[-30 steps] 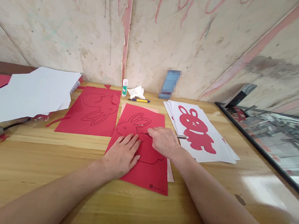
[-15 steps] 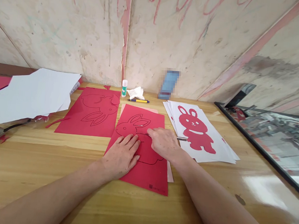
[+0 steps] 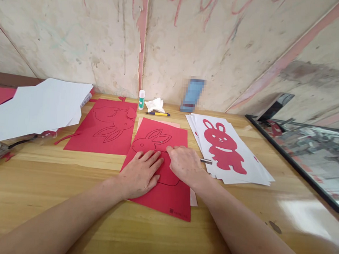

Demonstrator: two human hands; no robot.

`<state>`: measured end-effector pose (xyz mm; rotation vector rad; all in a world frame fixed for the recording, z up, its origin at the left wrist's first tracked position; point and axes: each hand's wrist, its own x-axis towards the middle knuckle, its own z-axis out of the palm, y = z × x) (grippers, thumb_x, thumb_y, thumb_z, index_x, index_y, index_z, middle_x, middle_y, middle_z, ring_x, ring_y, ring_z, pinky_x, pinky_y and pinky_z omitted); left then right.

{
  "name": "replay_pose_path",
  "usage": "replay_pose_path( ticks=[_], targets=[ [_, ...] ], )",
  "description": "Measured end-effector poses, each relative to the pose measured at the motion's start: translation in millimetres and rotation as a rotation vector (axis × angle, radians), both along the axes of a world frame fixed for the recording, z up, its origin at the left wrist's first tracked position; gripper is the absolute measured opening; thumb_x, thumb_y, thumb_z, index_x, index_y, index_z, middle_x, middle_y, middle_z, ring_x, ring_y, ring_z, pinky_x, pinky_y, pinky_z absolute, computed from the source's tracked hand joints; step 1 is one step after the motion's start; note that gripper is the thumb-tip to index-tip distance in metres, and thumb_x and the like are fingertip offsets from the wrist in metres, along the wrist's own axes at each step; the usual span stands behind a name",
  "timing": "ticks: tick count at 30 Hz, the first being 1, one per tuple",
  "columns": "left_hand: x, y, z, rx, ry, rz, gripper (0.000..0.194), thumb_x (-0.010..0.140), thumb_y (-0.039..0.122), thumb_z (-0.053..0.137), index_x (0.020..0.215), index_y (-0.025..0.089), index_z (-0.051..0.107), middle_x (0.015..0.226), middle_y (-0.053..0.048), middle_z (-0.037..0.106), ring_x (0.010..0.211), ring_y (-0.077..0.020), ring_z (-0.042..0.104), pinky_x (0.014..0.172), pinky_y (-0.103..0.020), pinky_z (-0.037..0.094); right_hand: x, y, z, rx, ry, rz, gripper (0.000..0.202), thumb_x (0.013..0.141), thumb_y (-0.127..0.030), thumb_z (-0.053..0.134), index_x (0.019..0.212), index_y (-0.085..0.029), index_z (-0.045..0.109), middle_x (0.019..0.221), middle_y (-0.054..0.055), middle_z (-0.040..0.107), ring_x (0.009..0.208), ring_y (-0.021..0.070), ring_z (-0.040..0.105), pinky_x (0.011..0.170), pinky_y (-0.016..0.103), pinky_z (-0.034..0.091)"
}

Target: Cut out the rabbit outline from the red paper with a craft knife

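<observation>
Red sheet with a rabbit outline (image 3: 168, 176), askew near the middle of the table (image 3: 123, 231), over a paler sheet (image 3: 194, 198) peeking out along its top and right edges. Left hand (image 3: 140, 175) flat on the red, fingers slightly spread; right hand (image 3: 186, 162) curled around a slim metal tool (image 3: 206, 161), just beside the left but apart. Tip hidden, so hard to tell blade from pen; probably following the drawn line. Press evenly, hold the left hand off the line ahead, and rotate the paper at tight curves. Mind the tool's back end, above the left edge of the white sheets (image 3: 254, 174). Mind also the second red sheet (image 3: 82, 137), close at left; better turning room toward the table's near side
</observation>
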<state>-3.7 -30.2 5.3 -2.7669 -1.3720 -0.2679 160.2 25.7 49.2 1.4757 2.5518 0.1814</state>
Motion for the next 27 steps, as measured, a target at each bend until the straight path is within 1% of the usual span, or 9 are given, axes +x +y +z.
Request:
replay_pose_path(
  ticks=[4, 12, 22, 27],
  targets=[
    [1.0, 1.1, 0.0, -0.006, -0.007, 0.007, 0.05, 0.094, 0.041, 0.035, 0.134, 0.012, 0.042, 0.142, -0.013, 0.04, 0.126, -0.0291, 0.037, 0.096, -0.044, 0.03, -0.1, 0.7, 0.8, -0.006, -0.003, -0.01, 0.027, 0.083, -0.012, 0.038, 0.094, -0.018, 0.062, 0.082, 0.01, 0.068, 0.083, 0.022, 0.064, 0.062, 0.029, 0.039],
    [1.4, 0.3, 0.4, -0.013, -0.007, 0.012, 0.05, 0.094, 0.042, 0.033, 0.134, 0.011, 0.042, 0.142, -0.014, 0.04, 0.125, -0.0289, 0.037, 0.095, -0.044, 0.03, 0.2, -0.2, 5.0, -0.022, -0.037, -0.038, 0.026, 0.082, -0.01, 0.041, 0.095, -0.019, 0.061, 0.082, 0.008, 0.068, 0.083, 0.019, 0.064, 0.06, 0.027, 0.036],
    [0.9, 0.5, -1.3, 0.002, -0.015, 0.012, 0.05, 0.094, 0.042, 0.034, 0.133, 0.013, 0.044, 0.142, -0.014, 0.041, 0.125, -0.0291, 0.038, 0.095, -0.043, 0.03, 1.1, 0.5, 3.3, -0.045, -0.069, -0.063, 0.03, 0.08, -0.011, 0.039, 0.099, -0.02, 0.06, 0.087, 0.008, 0.068, 0.085, 0.019, 0.063, 0.064, 0.028, 0.038],
    [0.7, 0.4, -1.0, -0.001, -0.014, 0.017, 0.05, 0.094, 0.042, 0.033, 0.133, 0.013, 0.043, 0.142, -0.014, 0.04, 0.125, -0.0289, 0.037, 0.095, -0.043, 0.029, 2.8, 1.1, 2.8, -0.024, -0.057, -0.048, 0.027, 0.079, -0.011, 0.041, 0.096, -0.021, 0.06, 0.082, 0.007, 0.068, 0.081, 0.0193, 0.064, 0.059, 0.028, 0.036]
  ],
)
